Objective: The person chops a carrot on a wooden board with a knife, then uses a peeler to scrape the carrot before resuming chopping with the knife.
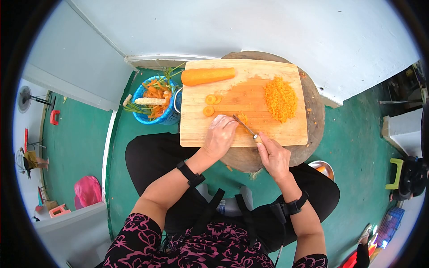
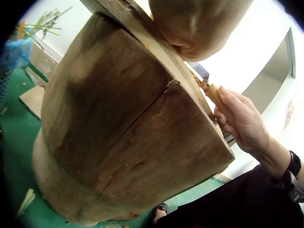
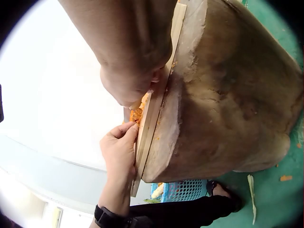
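Note:
On the wooden cutting board (image 1: 250, 138), my right hand (image 1: 275, 156) (image 2: 244, 118) grips the wooden handle of a knife (image 1: 245, 126). Its blade slants left across small chopped carrot bits (image 1: 242, 118). My left hand (image 1: 221, 134) is at the blade's left end, fingers bent down to the board; the right wrist view has this hand (image 3: 118, 147) pinching at the carrot (image 3: 136, 115). A few carrot slices (image 1: 208, 110) lie beyond it. A large peeled carrot (image 1: 208, 76) rests at the board's far left, and a heap of minced carrot (image 1: 280, 99) at the right.
The board lies on a round wood block (image 1: 315, 107) (image 2: 109, 104). Left of it stands a blue basket (image 1: 167, 117) of peelings and a corn cob. A metal bowl (image 1: 328, 169) is on the floor by the right knee. A pale wall (image 1: 268, 27) rises behind.

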Action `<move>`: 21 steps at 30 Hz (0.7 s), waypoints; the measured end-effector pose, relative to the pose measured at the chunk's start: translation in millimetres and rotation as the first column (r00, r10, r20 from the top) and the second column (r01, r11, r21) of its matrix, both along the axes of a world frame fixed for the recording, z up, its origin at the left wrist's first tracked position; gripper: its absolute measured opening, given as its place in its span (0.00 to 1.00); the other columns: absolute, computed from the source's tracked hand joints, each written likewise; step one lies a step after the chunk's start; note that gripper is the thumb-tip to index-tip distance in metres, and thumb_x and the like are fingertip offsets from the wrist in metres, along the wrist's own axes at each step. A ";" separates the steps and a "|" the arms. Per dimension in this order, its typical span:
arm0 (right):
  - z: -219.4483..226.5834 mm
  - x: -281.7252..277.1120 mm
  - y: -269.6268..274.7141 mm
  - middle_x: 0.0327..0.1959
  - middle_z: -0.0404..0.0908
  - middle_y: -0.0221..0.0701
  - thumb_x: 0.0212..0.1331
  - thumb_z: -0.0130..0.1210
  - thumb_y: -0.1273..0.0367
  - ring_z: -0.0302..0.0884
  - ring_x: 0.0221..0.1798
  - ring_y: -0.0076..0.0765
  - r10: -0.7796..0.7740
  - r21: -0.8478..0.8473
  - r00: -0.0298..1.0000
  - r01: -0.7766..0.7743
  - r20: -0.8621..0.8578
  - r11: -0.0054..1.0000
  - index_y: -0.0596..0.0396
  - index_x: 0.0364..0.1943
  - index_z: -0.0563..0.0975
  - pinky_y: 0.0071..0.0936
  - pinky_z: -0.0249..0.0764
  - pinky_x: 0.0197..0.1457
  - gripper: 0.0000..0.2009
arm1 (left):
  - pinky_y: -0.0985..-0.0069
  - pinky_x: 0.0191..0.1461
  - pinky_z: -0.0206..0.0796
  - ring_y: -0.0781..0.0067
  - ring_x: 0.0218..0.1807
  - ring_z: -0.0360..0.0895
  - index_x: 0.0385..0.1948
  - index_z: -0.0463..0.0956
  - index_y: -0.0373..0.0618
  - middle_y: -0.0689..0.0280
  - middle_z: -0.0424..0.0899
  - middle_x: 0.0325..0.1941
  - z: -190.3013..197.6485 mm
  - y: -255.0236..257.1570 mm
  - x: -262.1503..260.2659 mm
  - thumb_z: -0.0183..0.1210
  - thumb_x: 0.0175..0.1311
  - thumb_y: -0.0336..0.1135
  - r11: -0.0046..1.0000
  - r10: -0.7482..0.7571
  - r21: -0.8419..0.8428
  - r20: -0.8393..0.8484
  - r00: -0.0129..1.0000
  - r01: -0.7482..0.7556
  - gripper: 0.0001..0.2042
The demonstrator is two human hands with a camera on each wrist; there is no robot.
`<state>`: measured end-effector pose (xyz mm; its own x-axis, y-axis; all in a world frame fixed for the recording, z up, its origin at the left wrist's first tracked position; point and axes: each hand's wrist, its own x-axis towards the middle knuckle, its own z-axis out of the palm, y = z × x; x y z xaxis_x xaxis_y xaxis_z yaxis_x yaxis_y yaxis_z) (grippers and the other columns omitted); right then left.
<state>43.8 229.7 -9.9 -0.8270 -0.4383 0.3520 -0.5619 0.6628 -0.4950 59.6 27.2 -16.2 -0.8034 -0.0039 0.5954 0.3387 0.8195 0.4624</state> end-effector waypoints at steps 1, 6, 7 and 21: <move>0.8 0.4 -0.6 0.29 0.83 0.32 0.55 0.60 0.63 0.80 0.26 0.36 -0.003 0.008 1.000 0.004 -0.011 1.000 0.49 0.46 0.80 0.29 0.75 0.26 0.15 | 0.66 0.41 0.69 0.56 0.36 0.75 0.28 0.76 0.37 0.59 0.78 0.30 0.1 0.2 0.0 0.60 0.47 0.20 1.000 0.002 0.000 0.002 1.000 -0.002 0.06; 3.5 4.2 -2.3 0.29 0.82 0.33 0.56 0.59 0.63 0.80 0.27 0.37 -0.027 0.116 0.999 0.024 0.022 0.993 0.48 0.46 0.80 0.29 0.75 0.26 0.15 | 0.66 0.40 0.69 0.57 0.35 0.75 0.27 0.76 0.37 0.59 0.77 0.30 -5.6 1.0 -1.3 0.60 0.47 0.19 1.000 0.005 0.011 -0.017 1.000 -0.005 0.06; 3.7 4.0 -2.6 0.29 0.83 0.34 0.56 0.59 0.62 0.81 0.27 0.37 -0.038 0.124 0.998 0.033 0.043 0.992 0.48 0.47 0.80 0.29 0.75 0.27 0.14 | 0.66 0.40 0.69 0.57 0.35 0.75 0.27 0.76 0.37 0.59 0.78 0.30 -6.0 0.6 -1.2 0.60 0.47 0.19 1.000 0.005 0.011 -0.016 1.000 -0.005 0.06; 1.4 -0.8 -0.5 0.38 0.82 0.45 0.62 0.54 0.62 0.83 0.41 0.45 -0.109 -0.288 0.879 0.265 0.463 0.920 0.54 0.48 0.79 0.31 0.76 0.43 0.15 | 0.66 0.40 0.68 0.54 0.35 0.74 0.27 0.76 0.37 0.56 0.78 0.30 3.9 -2.7 -10.2 0.62 0.47 0.21 0.997 0.017 0.074 0.146 0.989 -0.028 0.06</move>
